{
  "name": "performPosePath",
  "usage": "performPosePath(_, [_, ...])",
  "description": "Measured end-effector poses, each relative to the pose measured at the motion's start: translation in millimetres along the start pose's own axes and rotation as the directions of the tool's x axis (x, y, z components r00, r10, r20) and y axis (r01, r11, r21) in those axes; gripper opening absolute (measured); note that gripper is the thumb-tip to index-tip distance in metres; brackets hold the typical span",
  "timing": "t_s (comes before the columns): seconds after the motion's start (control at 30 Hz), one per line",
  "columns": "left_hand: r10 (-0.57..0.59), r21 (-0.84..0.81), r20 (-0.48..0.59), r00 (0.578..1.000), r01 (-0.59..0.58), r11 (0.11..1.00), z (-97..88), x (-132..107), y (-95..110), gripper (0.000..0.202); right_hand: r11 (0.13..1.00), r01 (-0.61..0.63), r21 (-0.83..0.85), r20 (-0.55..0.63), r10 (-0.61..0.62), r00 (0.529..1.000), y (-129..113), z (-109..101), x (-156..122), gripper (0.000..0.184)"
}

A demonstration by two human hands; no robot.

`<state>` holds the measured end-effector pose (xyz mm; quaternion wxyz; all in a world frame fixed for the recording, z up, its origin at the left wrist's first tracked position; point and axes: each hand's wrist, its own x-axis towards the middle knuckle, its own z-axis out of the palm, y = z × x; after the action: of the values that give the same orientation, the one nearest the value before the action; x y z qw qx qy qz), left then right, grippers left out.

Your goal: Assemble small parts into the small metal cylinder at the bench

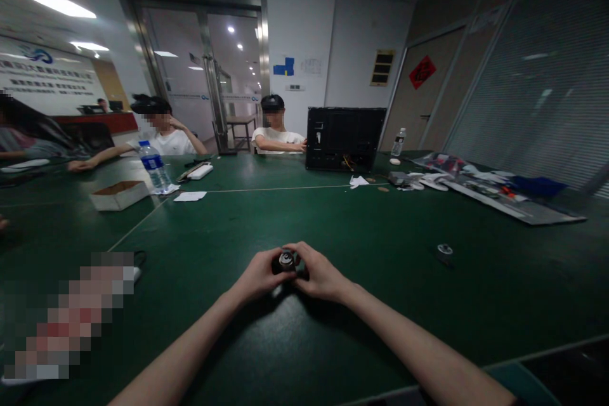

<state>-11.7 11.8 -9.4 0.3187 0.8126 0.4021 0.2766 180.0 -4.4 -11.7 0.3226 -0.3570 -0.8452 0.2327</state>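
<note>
A small dark cylindrical part with a round silvery end sits between my two hands, just above the green table. My left hand curls around its left side, thumb and fingers closed on it. From the other side my right hand wraps it with bent fingers, the thumb low and near the left thumb. Its lower portion is largely hidden by the fingers. Off to the right, a small metal part with a round top rests by itself on the table.
A water bottle and an open box stand at the left. A blurred-out item lies front left. Across the table are a black panel-like case and seated people. Scattered parts and a board lie at the right.
</note>
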Motion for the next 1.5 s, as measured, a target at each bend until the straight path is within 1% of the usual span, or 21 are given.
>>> performPosePath(0.17, [-0.003,0.122,0.009,1.000,0.002,0.992,-1.1,-1.5,2.8,0.031,0.996,0.025,0.088,-0.008,-0.025,1.000,-7.8,-7.7,1.3,0.051])
performPosePath(0.3, [0.019,0.232,0.039,0.999,-0.027,0.972,-1.4,-0.9,6.0,0.031,0.993,-0.019,0.118,-0.078,0.028,0.997,-10.4,-10.7,3.9,0.019])
performPosePath(0.33, [0.029,0.257,0.046,0.999,-0.040,0.966,-1.1,-0.6,6.7,0.031,0.993,-0.025,0.116,-0.090,0.036,0.995,-10.3,-10.4,4.4,0.013])
performPosePath(0.4, [0.051,0.287,0.059,0.997,-0.066,0.956,-0.2,-0.1,7.8,0.032,0.994,-0.026,0.111,-0.102,0.038,0.994,-9.6,-9.0,5.2,0.008])
performPosePath(0.53, [0.063,0.304,0.076,0.995,-0.083,0.949,2.3,0.8,8.1,0.032,0.996,-0.012,0.093,-0.144,0.025,0.989,-8.3,-8.9,6.2,0.008])
performPosePath(0.67, [0.058,0.309,0.069,0.996,-0.076,0.948,3.3,1.0,8.4,0.035,0.993,-0.010,0.115,-0.202,0.033,0.979,-7.8,-18.4,7.1,0.011])
performPosePath(0.73, [0.053,0.317,0.069,0.996,-0.072,0.946,2.6,0.8,9.6,0.037,0.994,-0.023,0.111,-0.203,0.045,0.978,-5.3,-24.0,7.1,0.012])
performPosePath(0.8, [0.049,0.326,0.070,0.996,-0.069,0.943,1.3,0.5,10.7,0.038,0.996,-0.041,0.083,-0.149,0.053,0.987,-0.2,-27.2,6.4,0.011])
performPosePath(0.87, [0.048,0.336,0.062,0.997,-0.066,0.940,-0.1,0.4,10.9,0.037,0.997,-0.057,0.050,-0.068,0.060,0.996,6.5,-27.0,5.1,0.011])
performPosePath(1.0, [0.036,0.356,0.044,0.998,-0.050,0.933,-2.2,1.0,9.1,0.037,0.997,-0.072,-0.021,0.064,0.073,0.995,16.7,-19.9,1.8,0.017])
performPosePath(1.07, [0.038,0.355,0.044,0.998,-0.051,0.933,-2.4,1.4,8.5,0.037,0.994,-0.062,-0.090,0.105,0.071,0.992,18.0,-17.0,0.5,0.020])
performPosePath(1.17, [0.050,0.355,0.040,0.998,-0.061,0.933,-2.1,1.3,9.2,0.036,0.980,-0.026,-0.198,0.123,0.051,0.991,16.8,-15.7,-0.5,0.019])
performPosePath(1.23, [0.050,0.355,0.041,0.998,-0.061,0.933,-1.9,1.0,10.3,0.035,0.974,-0.008,-0.229,0.121,0.037,0.992,15.9,-16.3,-0.8,0.017])
performPosePath(1.4, [0.051,0.383,0.055,0.997,-0.069,0.921,-2.2,-0.1,13.2,0.031,0.970,-0.038,-0.239,0.140,0.073,0.987,14.5,-19.0,-1.8,0.017])
performPosePath(1.5, [0.061,0.403,0.070,0.996,-0.084,0.911,-3.1,-0.4,14.2,0.030,0.976,-0.055,-0.212,0.152,0.088,0.984,11.3,-23.3,-3.2,0.022])
